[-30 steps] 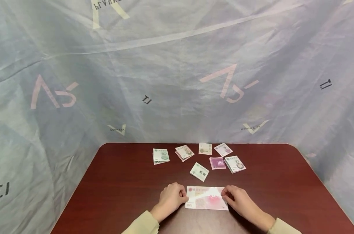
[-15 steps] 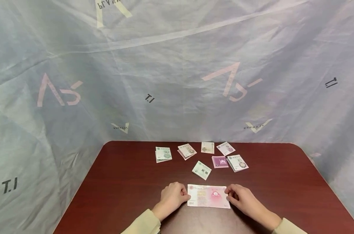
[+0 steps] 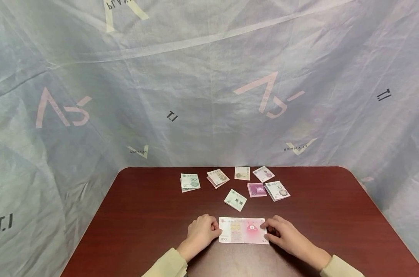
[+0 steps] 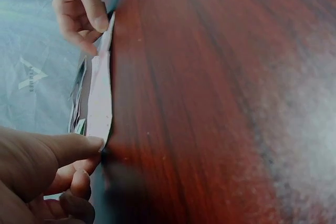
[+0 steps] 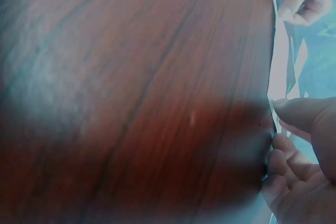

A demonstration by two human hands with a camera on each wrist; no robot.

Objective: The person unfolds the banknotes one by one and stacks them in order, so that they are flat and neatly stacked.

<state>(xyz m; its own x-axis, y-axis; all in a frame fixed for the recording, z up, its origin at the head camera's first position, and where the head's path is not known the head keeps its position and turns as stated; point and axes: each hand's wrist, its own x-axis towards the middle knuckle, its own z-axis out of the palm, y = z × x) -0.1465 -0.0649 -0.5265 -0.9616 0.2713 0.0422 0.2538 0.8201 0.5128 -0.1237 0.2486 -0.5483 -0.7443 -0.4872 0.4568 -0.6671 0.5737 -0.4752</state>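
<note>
The glare seen on the note a second ago has been lost; since half a second ago, the right hand has been brought slightly further over its edge.

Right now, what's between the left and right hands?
The pink 100 note: it spans the stretch from the left hand to the right hand, one at each end. Clearest in the head view; both wrist views show it too.

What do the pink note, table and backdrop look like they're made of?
The pink note looks like smooth paper: its edge is thin and slightly bent. The table seems wood or wood-look laminate, polished: red-brown grain and glare. The backdrop is probably fabric, perhaps coated: creases, with a soft sheen.
</note>
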